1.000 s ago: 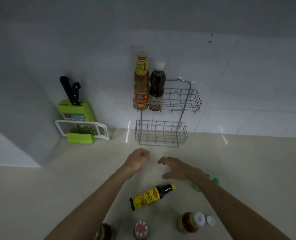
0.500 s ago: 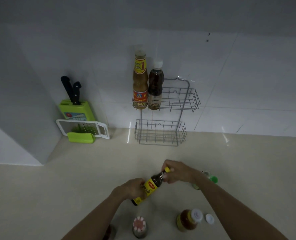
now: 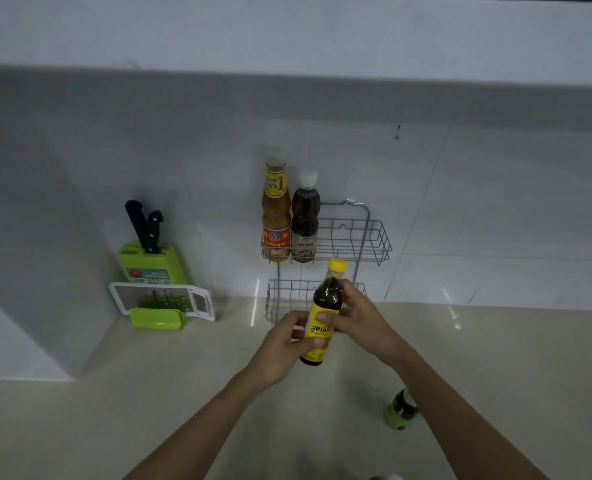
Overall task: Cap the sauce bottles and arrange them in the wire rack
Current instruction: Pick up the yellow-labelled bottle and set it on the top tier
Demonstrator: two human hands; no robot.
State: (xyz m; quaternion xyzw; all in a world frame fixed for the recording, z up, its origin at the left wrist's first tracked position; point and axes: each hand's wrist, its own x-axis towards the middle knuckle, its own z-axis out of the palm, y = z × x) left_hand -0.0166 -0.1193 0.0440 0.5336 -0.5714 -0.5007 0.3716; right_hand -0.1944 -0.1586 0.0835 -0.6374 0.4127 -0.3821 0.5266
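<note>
You hold the yellow-capped sauce bottle (image 3: 323, 317) upright above the bench (image 3: 80, 427), left hand (image 3: 282, 348) and right hand (image 3: 360, 318) both gripping it, near the back edge; next, lift it into the wire rack (image 3: 350, 242) beside the two racked bottles (image 3: 289, 216)

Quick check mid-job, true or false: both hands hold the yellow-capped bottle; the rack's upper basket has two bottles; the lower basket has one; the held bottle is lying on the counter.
1. Both hands, left hand and right hand, hold the yellow-capped bottle. True.
2. The upper basket holds two bottles. True.
3. The lower basket holds one bottle. False: no bottle shows in it.
4. The held bottle lies on the counter. False: it is lifted, roughly upright.
</note>
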